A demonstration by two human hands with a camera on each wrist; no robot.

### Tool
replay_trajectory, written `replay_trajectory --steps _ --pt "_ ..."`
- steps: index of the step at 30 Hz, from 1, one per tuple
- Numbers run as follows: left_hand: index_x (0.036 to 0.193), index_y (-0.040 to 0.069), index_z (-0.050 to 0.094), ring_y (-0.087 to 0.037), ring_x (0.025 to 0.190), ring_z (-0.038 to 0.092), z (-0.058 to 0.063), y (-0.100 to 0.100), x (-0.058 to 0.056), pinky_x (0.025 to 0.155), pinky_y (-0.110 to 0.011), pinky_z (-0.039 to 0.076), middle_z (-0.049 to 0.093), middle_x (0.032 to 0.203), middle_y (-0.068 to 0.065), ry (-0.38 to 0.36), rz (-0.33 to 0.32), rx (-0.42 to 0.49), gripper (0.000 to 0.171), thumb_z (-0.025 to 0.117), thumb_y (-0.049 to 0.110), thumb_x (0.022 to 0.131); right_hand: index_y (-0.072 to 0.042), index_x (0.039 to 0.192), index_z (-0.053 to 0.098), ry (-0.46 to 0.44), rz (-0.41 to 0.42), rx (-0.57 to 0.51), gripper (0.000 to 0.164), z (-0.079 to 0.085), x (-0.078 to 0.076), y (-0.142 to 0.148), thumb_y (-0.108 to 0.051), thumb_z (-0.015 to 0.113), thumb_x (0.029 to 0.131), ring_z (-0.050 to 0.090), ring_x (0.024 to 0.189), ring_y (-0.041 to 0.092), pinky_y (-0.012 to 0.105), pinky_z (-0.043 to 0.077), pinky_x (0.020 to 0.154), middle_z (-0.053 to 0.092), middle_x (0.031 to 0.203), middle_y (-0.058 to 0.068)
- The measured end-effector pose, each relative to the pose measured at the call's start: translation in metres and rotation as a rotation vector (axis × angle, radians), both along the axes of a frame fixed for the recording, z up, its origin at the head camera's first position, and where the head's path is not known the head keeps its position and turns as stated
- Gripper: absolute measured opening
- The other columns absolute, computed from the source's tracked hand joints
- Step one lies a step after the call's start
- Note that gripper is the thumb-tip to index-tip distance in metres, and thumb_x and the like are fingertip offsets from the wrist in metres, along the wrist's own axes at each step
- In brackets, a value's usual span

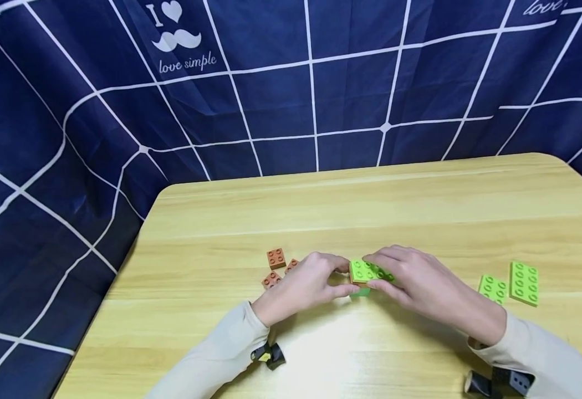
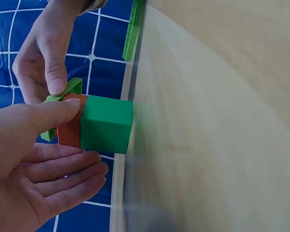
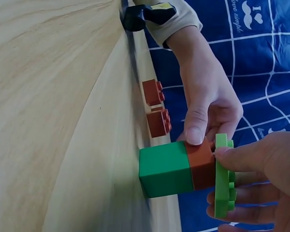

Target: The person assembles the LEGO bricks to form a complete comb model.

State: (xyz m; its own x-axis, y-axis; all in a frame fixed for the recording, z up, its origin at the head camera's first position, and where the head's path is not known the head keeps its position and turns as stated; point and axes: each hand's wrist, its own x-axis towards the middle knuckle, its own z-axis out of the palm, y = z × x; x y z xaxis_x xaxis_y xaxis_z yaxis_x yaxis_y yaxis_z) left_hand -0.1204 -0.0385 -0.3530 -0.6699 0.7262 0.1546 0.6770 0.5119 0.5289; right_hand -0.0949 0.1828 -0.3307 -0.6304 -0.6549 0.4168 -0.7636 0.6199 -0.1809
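A dark green toy block (image 3: 165, 169) stands on the table with a red-orange toy brick (image 2: 70, 129) on top of it. Over that brick lies a lime green toy brick plate (image 1: 364, 271), studs up, overhanging toward the right. My left hand (image 1: 311, 284) pinches the red-orange brick, thumb on the near side. With thumb and fingers, my right hand (image 1: 415, 282) grips the lime green plate by its long edges. In the right wrist view, that plate sits right at the top of the red-orange brick. The head view shows only a sliver of the dark green block.
Several small red-orange bricks (image 1: 275, 258) lie left of the stack, partly behind my left hand. Two lime green plates, a nearer one (image 1: 493, 288) and a farther one (image 1: 524, 284), rest on the wooden table (image 1: 321, 210) at the right. A blue curtain (image 1: 271, 105) hangs behind.
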Motion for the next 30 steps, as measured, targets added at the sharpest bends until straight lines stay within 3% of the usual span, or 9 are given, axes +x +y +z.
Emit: replay_trajectory --steps 6,14,22,30 --pt "0.105 0.008 0.069 -0.003 0.08 0.064 0.001 0.0 -0.002 0.071 -0.007 0.049 0.072 0.102 -0.004 0.006 -0.017 -0.004 0.029 0.071 0.033 0.089 -0.003 0.105 0.07 0.002 0.005 -0.004 0.029 -0.001 0.0 0.001 -0.025 0.073 0.086 0.067 0.085 0.02 0.038 0.059 0.071 0.069 0.095 0.006" --pt "0.12 0.005 0.064 -0.014 0.107 0.064 0.013 -0.005 -0.002 0.092 -0.018 0.049 0.068 0.116 -0.008 0.02 -0.01 0.014 0.043 0.062 0.039 0.094 -0.001 0.106 0.07 0.046 0.032 -0.016 0.038 -0.004 -0.002 0.002 -0.036 0.061 0.094 0.067 0.085 0.021 0.038 0.059 0.071 0.068 0.095 0.007" --pt "0.134 0.0 0.054 -0.02 0.113 0.062 0.014 -0.001 0.007 0.094 -0.02 0.048 0.062 0.127 -0.013 0.101 0.006 -0.067 0.055 0.049 0.043 0.099 0.0 0.108 0.07 0.066 0.036 -0.02 0.051 -0.004 -0.002 0.0 -0.045 0.048 0.099 0.066 0.087 0.025 0.041 0.058 0.073 0.068 0.097 0.01" --pt "0.131 0.001 0.058 -0.019 0.112 0.063 0.013 -0.001 0.008 0.094 -0.019 0.048 0.064 0.124 -0.012 0.17 0.001 -0.084 0.051 0.05 0.041 0.1 0.001 0.112 0.068 0.015 0.01 0.003 0.042 -0.004 0.0 0.001 -0.037 0.058 0.097 0.066 0.09 0.024 0.041 0.058 0.075 0.068 0.099 0.009"
